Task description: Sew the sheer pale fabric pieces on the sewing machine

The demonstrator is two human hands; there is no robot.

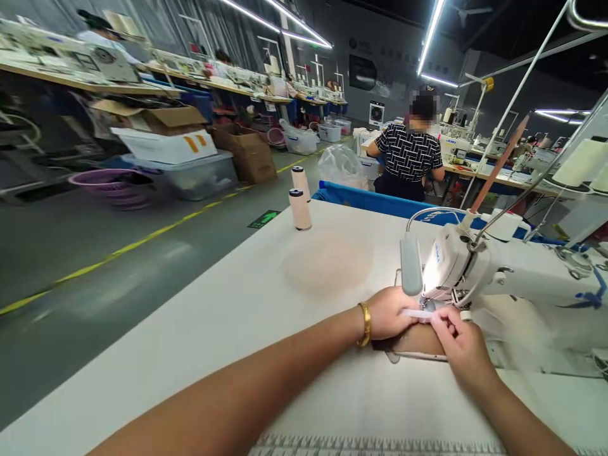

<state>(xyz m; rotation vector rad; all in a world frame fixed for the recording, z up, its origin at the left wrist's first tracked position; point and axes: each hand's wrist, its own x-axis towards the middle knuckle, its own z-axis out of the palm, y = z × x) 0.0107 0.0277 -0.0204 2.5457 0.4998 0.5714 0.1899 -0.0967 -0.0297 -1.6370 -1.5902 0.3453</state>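
Note:
My left hand [390,311], with a gold bangle at the wrist, rests on a beige fabric piece [418,342] at the needle of a white sewing machine [503,272]. Its fingers are curled and pressed down on a thin white strip [415,313]. My right hand [458,342] pinches the other end of that strip, just in front of the machine head. Under both hands the fabric lies flat on the white table [266,316]. The needle area is partly hidden by my fingers.
Two thread cones [300,209] stand at the table's far edge. A small lamp [411,263] hangs beside the machine head. A person in a black patterned top [411,158] sits at another machine ahead. Left of the aisle lie cardboard boxes [247,152] and plastic bins [190,171].

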